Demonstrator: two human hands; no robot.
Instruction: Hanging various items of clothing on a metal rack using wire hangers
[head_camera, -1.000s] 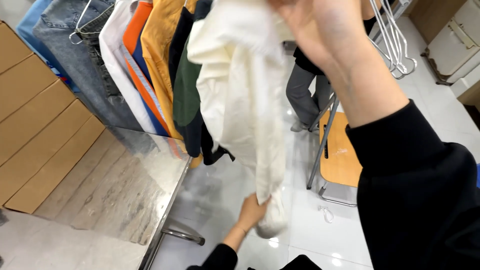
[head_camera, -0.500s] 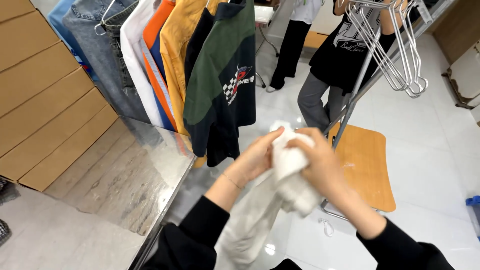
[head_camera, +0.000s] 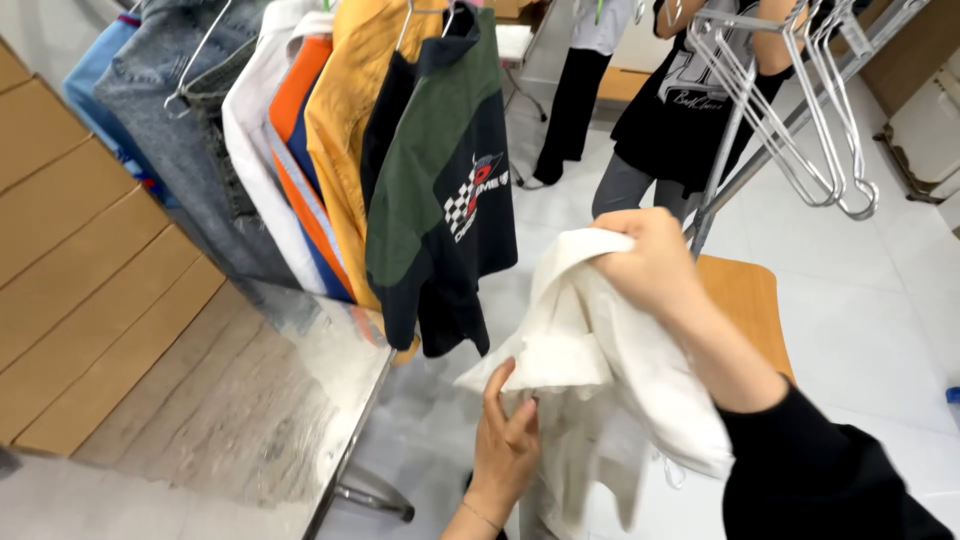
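Down low and closest in, the left hand comes up from the bottom edge, fingers spread and loosely curled, touching the lower fold of the cream garment rather than clamping it. Just above and to the right, the right hand is clenched on the top of that same cloth, bunching it into a peak while the rest hangs down in loose folds in mid-air, over the pale glossy floor and clear of any surface. To the left, the steel table runs its shiny edge diagonally toward the bottom of the frame, with a narrow strip of floor between that edge and the hanging cloth. Behind the right forearm sits a wooden chair seat, close under the garment's right side. Further back on the left, a row of hung clothes crowds over the table: a green and navy shirt in front, a mustard shirt, an orange and white top, then a denim piece. On the right, empty wire hangers dangle off a slanted metal rail. Farthest off, a person in a black printed top stands beside that rail, open floor stretching away to the right.
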